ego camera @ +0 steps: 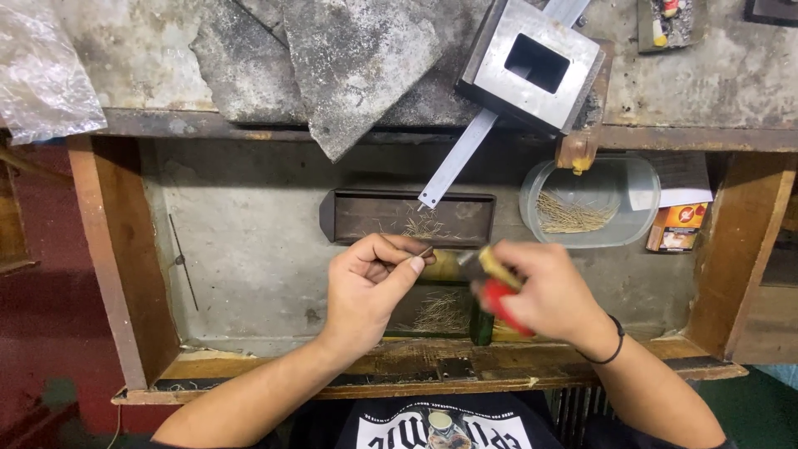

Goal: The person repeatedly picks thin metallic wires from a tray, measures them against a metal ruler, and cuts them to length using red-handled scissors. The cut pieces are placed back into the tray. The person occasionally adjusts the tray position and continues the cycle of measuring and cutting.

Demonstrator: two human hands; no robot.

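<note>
Left hand [366, 287]: grip pinched shut on a thin wire piece [422, 253], held level to meet the tool.
Right hand [549, 291]: grip wrapped round red-handled pliers [492, 287], nose toward the wire.
Below: dark tray [366, 218] on the counter [241, 241], catching offcuts.

Small rectangular carton [677, 227], orange with a red-and-white patch, stands well to the right of the right hand [544, 291], just beyond a clear plastic tub [636, 179]. White paper slip [677, 181] lies above the carton, touching it. Crumpled clear plastic bag [41, 71] lies far up-left of the left hand [366, 287].
</note>
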